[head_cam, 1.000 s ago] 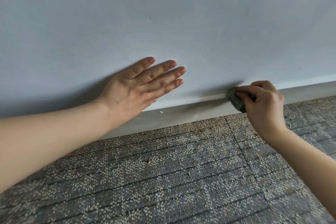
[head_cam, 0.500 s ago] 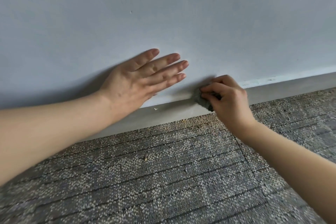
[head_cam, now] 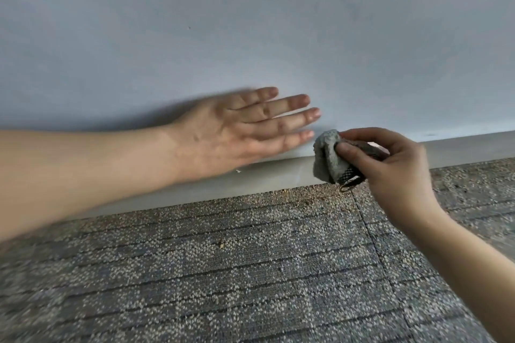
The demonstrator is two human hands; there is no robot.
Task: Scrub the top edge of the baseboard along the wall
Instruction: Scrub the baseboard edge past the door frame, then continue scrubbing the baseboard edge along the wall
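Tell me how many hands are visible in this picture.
2. The left hand is open, at the wall; the right hand grips a grey cloth in front of the baseboard.

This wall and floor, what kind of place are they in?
Probably a room indoors, maybe an office, seen from floor level: a plain pale wall, a grey baseboard along its foot, and grey carpet laid in tiles. The right hand grips a cleaning cloth.

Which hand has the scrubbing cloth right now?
The right hand pinches the grey cloth at the baseboard; the left hand is flat-fingered and empty.
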